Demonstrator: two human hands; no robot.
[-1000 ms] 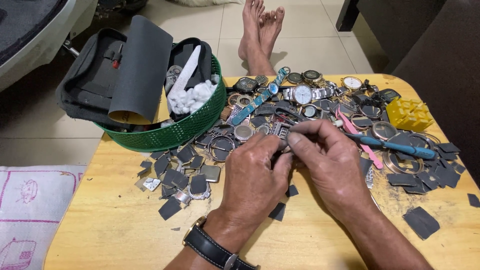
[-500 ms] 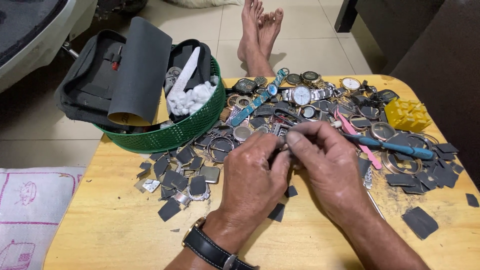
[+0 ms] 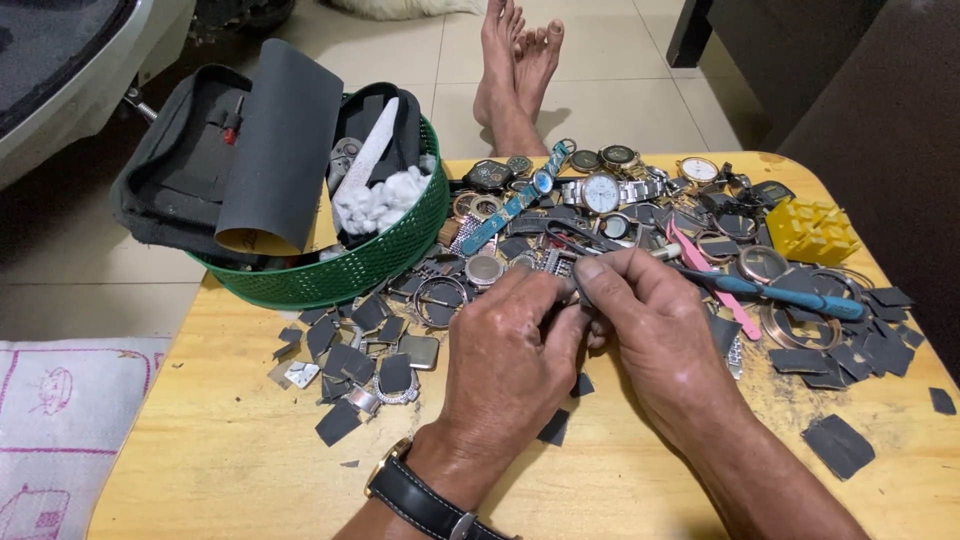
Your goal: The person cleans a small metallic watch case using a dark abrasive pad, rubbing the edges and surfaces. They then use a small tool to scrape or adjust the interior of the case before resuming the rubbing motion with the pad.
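Note:
My left hand (image 3: pixel 510 360) and my right hand (image 3: pixel 660 330) meet over the middle of a yellow wooden table (image 3: pixel 230 460). Their fingertips pinch a small metal watch part (image 3: pixel 568 285) between them; most of it is hidden by the fingers. A black strap with a gold case (image 3: pixel 415 490) is on my left wrist. Just beyond the hands lies a heap of wristwatches (image 3: pixel 600 190), watch cases and rings. Dark grey sandpaper scraps (image 3: pixel 345 350) are scattered to the left of my left hand.
A green plastic basket (image 3: pixel 370 260) at the table's back left holds a grey pouch, a rolled sandpaper sheet, cotton wool and a file. A blue-handled tool (image 3: pixel 790 297), a pink tool (image 3: pixel 715 285) and a yellow block (image 3: pixel 810 230) lie right. Someone's bare feet (image 3: pixel 515 60) rest on the tiled floor beyond.
The hands stay together on the small part; the fingers shift slightly. Nothing else on the table has moved.

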